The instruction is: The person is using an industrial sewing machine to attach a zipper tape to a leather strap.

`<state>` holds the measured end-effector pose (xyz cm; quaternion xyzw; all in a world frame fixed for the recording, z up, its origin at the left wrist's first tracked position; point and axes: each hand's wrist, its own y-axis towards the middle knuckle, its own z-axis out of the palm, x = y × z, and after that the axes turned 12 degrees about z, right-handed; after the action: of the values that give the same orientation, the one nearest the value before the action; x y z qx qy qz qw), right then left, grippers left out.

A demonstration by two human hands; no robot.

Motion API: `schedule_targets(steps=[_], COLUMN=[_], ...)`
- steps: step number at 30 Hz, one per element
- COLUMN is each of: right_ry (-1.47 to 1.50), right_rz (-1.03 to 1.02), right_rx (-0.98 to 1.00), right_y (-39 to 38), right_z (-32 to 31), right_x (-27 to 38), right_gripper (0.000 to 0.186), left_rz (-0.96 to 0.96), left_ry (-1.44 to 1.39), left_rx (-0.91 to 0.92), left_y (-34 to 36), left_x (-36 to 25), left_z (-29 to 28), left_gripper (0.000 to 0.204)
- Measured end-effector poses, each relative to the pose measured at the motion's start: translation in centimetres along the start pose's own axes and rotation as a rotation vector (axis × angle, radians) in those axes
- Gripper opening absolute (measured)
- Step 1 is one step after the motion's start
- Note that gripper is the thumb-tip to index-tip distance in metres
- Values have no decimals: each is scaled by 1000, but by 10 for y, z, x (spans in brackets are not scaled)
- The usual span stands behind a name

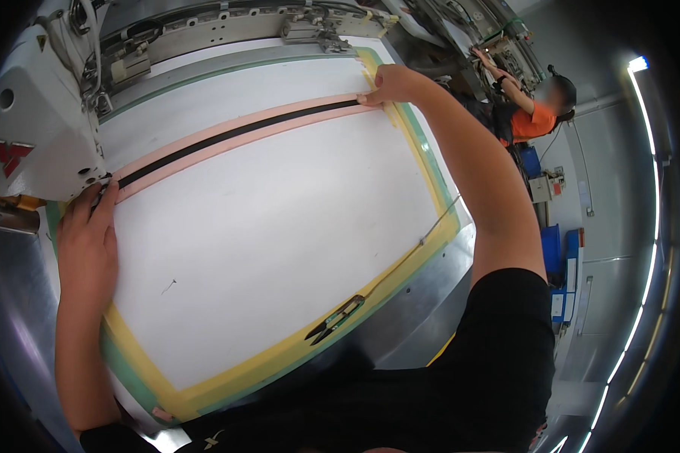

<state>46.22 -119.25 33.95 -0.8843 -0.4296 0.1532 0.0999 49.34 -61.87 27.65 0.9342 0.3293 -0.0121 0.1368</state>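
At the white board's (279,226) left edge, your left hand (88,245) spreads its fingers at one end of the black strip (242,130), between pink bands (242,141). Snips (338,318) rest by the near edge. At the right edge, your right hand (399,84) puts its thumb on the other end, probably to hold it straight; pinching, I cannot tell.

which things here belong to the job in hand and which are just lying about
In use:
- black strip with pink edging, left hand at one end, right hand at the other
- white sheet beneath

Probably just lying about:
- thread snips on the near border
- dark thread scrap on the sheet
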Motion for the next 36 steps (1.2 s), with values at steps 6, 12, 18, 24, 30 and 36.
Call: schedule_targets(steps=[6,12,18,24,30,36], right_ry=[-65,204,451,207,74,55], right_rz=[48,-86,-205,-83,-69,-64], right_rx=[-27,-68,-506,-545,-561,-393], right_y=[14,-7,-78,-88,-87,-128], right_z=[-4,6,50,73,69,54], right_x=[-32,-36,-8,17,27,80], right_gripper=[87,46,37,33,48,55], left_rz=[2,27,100,44,82,62], left_ry=[-9,-19,103,73,73,-128], left_rx=[12,16,-35,24,-11,-40], left_y=[1,5,-3,-1,0,5], left_x=[4,5,0,-4,-1,0], left_z=[2,10,4,4,7,6], left_gripper=[58,57,58,57,52,51])
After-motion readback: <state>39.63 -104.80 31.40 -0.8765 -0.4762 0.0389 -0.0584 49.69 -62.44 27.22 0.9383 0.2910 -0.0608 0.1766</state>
